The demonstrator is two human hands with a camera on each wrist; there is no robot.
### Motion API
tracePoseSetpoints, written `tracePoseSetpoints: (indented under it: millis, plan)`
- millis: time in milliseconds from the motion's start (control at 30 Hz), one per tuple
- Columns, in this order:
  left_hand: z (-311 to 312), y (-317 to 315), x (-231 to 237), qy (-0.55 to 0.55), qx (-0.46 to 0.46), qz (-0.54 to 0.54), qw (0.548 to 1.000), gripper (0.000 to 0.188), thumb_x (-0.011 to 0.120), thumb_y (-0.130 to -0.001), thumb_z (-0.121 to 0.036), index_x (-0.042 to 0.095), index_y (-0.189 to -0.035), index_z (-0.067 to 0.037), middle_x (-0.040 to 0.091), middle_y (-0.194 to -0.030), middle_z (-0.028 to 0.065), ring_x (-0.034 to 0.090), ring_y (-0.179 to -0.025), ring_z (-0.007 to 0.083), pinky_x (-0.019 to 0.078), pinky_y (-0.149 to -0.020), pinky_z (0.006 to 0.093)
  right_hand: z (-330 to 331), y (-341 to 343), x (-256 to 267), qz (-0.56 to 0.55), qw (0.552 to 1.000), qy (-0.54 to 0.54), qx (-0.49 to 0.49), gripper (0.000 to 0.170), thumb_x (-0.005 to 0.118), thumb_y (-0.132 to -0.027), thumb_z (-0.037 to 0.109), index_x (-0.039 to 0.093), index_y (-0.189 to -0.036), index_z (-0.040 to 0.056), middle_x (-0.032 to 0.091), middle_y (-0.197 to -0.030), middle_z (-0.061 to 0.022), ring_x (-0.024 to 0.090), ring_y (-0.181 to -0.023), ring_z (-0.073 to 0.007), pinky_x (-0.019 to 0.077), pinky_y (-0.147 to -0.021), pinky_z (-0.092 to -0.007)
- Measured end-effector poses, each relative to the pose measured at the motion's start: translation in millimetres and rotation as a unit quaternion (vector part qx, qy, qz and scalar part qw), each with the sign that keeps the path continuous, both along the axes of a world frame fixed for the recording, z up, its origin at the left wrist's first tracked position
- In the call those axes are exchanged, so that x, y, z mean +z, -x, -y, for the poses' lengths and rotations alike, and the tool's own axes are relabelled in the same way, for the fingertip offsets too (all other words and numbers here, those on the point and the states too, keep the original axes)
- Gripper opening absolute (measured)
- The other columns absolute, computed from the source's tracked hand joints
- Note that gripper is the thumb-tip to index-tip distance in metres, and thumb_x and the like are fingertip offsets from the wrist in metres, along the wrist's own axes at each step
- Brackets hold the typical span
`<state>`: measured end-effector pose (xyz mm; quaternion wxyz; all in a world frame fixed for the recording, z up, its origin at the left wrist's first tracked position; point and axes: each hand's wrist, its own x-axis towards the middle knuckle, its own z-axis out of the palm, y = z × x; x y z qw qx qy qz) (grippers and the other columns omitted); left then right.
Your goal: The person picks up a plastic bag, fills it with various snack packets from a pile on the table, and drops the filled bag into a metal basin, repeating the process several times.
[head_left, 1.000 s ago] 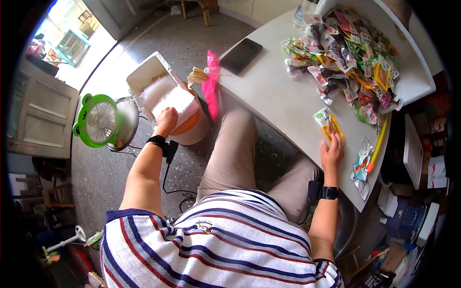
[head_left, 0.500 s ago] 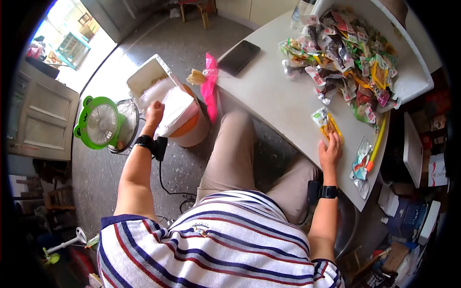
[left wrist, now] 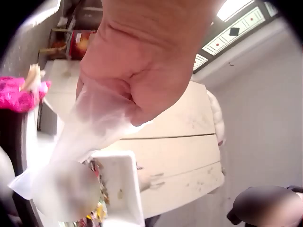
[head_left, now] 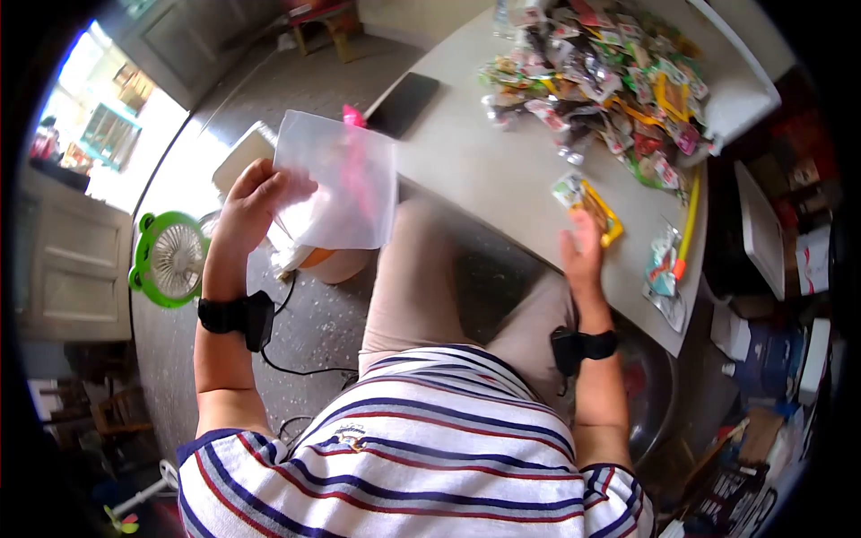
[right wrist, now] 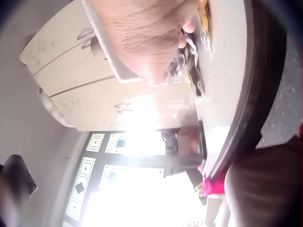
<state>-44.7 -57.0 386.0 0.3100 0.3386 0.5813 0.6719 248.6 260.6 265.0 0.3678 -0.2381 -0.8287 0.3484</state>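
Observation:
The left hand (head_left: 253, 204) pinches a translucent plastic bag (head_left: 336, 179), raised over the white bin at the left; in the left wrist view the bag (left wrist: 90, 123) hangs from the thumb and fingers of the hand (left wrist: 137, 66). The right hand (head_left: 585, 255) holds nothing, fingers extended, just over the near end of a yellow-edged snack packet (head_left: 603, 208) on the table (head_left: 484, 170). In the right wrist view the back of the right hand (right wrist: 142, 38) hides most of what lies under it.
A heap of small snack packets (head_left: 619, 90) spills from a white tub (head_left: 749, 85). A dark phone (head_left: 405, 103) lies at the table's far edge. Blue packet (head_left: 664, 269) and yellow strip (head_left: 690, 220) lie at the right. A green fan (head_left: 170, 258) stands on the left.
The left hand has come up from the stack of bags with one bag. The right hand has lifted slightly beside the yellow-edged packet. The head view has shifted.

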Motion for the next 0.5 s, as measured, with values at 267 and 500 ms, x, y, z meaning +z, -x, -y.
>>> tracePoseSetpoints:
  millis: [267, 500]
  plan:
    - [-99, -46, -14, -0.073, -0.142, 0.232, 0.960, 0.013, 0.044, -0.084, -0.014, 0.048, -0.089, -0.003, 0.055, -0.088, 0.0095, 0.055, -0.084, 0.0227, 0.0446, -0.076, 0.0356, 47, 16, 25, -0.097, 0.722, 0.635, 0.258, 0.051, 0.054, -0.078, 0.030, 0.031, -0.115, 0.0037, 0.050, -0.099, -0.0105, 0.053, -0.087, -0.0180, 0.0436, -0.071, -0.0287]
    - [-148, -18, -88, 0.032, -0.152, 0.254, 0.955, 0.012, 0.048, -0.082, -0.016, 0.047, -0.082, -0.004, 0.051, -0.073, 0.0068, 0.052, -0.065, 0.0165, 0.0456, -0.060, 0.0295, 31, 11, 20, -0.107, 0.815, 0.553, 0.137, 0.018, 0.052, -0.076, 0.016, 0.046, -0.091, 0.0071, 0.054, -0.073, -0.0044, 0.052, -0.063, -0.0131, 0.0438, -0.054, -0.0255]
